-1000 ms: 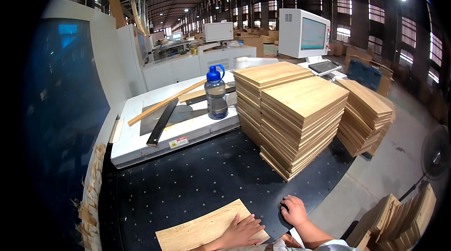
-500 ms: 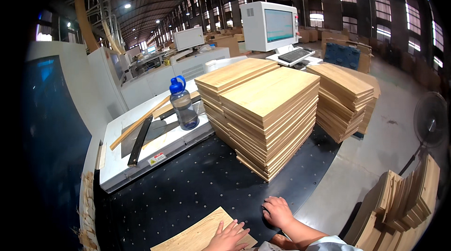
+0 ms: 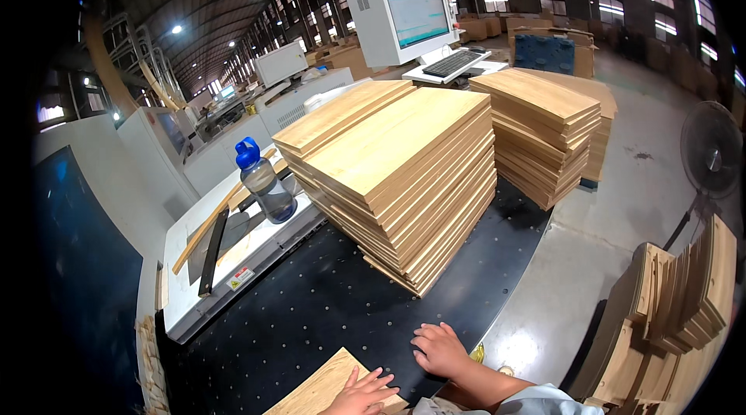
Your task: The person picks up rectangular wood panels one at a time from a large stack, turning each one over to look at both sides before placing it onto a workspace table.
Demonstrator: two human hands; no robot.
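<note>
My left hand [image 3: 360,394] lies with its fingers spread on a light wood-grain board [image 3: 317,384] at the near edge of the black work table [image 3: 311,298]. Nothing is gripped in it. To its right, my right hand [image 3: 440,350] is over the table's right edge, palm down, its fingers loosely bent and apart. I see nothing in it, though its underside is hidden. Just beyond both hands rises a tall stack of wooden boards [image 3: 435,205], made of two piles standing side by side.
A blue-capped water bottle [image 3: 266,182] and a black bar [image 3: 213,252] rest on a white machine bed [image 3: 186,322] at left. A second board stack [image 3: 544,135] stands behind, near a monitor [image 3: 416,17] and keyboard [image 3: 454,63]. More boards [image 3: 684,314] and a fan [image 3: 711,155] are at right.
The view has shifted, so the stacks and bottle appear farther left. My left hand stays flat on the board. My right hand remains near the table edge, its fingers still loosely bent.
</note>
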